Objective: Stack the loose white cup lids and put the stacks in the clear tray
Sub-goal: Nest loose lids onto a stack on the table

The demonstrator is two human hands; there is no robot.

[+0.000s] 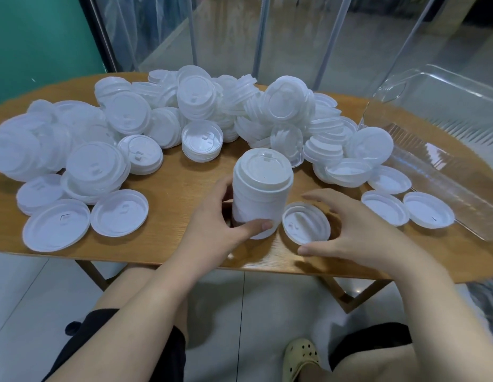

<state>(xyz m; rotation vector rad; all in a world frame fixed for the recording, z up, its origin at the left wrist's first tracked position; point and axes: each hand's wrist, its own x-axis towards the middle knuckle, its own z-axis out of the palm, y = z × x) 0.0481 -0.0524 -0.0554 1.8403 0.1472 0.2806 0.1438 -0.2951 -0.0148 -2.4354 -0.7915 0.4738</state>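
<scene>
Our left hand (212, 216) is wrapped around a tall stack of lids (260, 191). The thumb is in front, near the bottom, and the fingers curl round the back. The stack stands straight up on the wooden table (184, 175), close to the near edge.

Our right hand (358, 230) is spread wide and holds nothing. It curves around one loose lid (306, 223) that lies open side up, just to the right of the stack. The lid sits between thumb and fingers; we cannot tell if they touch it. This hand is the nearer one to that lid, so we think it picks it up next, turns it over, and puts it on top.

The big pile of lids (212, 111) lies farther back. The clear tray (460, 172) is off to the right, and no stacks show in it.
</scene>
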